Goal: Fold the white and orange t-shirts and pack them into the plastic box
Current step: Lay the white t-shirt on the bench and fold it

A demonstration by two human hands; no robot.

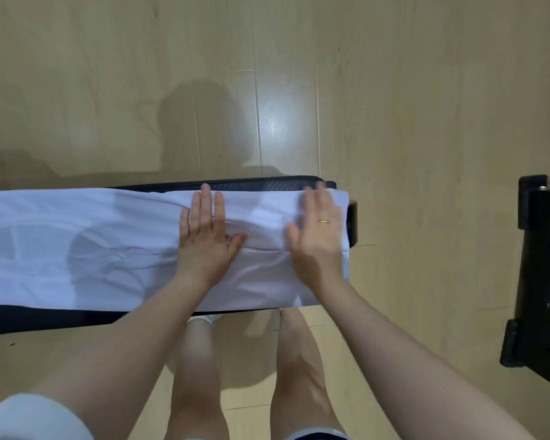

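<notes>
The step in hand looks like the folding of the white t-shirt (pixel 92 246), and more exactly the smoothing of a fold already laid: the shirt lies stretched lengthwise along the black bench (pixel 267 184), covering nearly all of its top from the left border of the view to the bench's right end, with its sides seemingly turned in so that it forms a long band; a crease line runs along its middle near the right end. The left hand (pixel 204 236) lies flat on the cloth, palm down, its fingers (pixel 206 204) straight and close together and pointing to the far edge of the bench, the thumb spread out to the right along the crease. The right hand (pixel 318 230), blurred as if in motion, is likewise flat and open near the right end of the bench, fingers straight, a gold ring (pixel 324 221) on one; whether it presses the cloth or hovers just above it cannot be told. Neither hand grips anything. The next move probably calls for taking hold of one end of the band and bringing it over the other to shorten it, keeping the edges in line. Neither the orange t-shirt nor the plastic box is in view; a black stand (pixel 540 268) is on the wooden floor (pixel 108 74) to the right.
</notes>
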